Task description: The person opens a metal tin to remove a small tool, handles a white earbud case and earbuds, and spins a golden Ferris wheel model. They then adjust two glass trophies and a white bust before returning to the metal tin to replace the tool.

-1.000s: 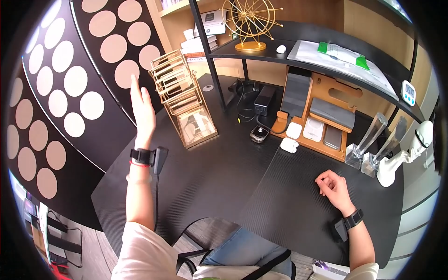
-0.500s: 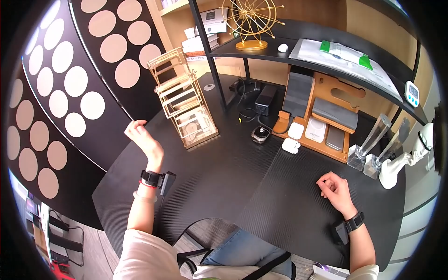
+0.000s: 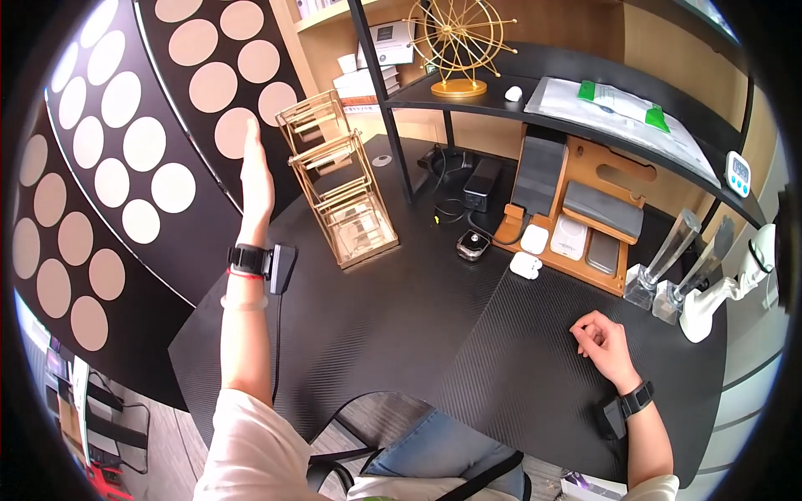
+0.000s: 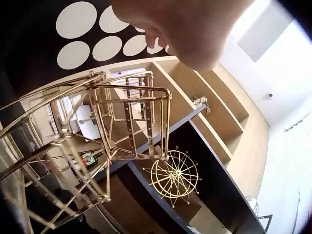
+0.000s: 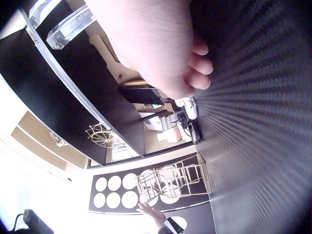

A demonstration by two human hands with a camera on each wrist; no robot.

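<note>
My left hand [image 3: 257, 185] is raised at the left edge of the desk, fingers straight and pointing up, holding nothing. Just to its right stands a tall gold wire-frame rack [image 3: 364, 227] with several tiers. In the left wrist view the hand [image 4: 187, 29] shows above the rack's bars, apart from them. My right hand [image 3: 605, 347] rests on the right side of the desk, its fingers loosely curled and empty. The right wrist view shows the back of this hand [image 5: 151, 46] and several bent fingertips close over the textured black desktop.
Behind lie a white earbud case [image 3: 525, 265], a small clear-topped black box [image 3: 472, 245] and a wooden phone stand [image 3: 511, 224]. Crystal trophies [image 3: 642, 282] and a white figurine [image 3: 700, 319] stand at right. A gold Ferris wheel model [image 3: 459, 88] is on the shelf above.
My left hand bent at the wrist with its fingers curling half a second ago, and now it is straight and upright again. My right hand has stayed in place.
</note>
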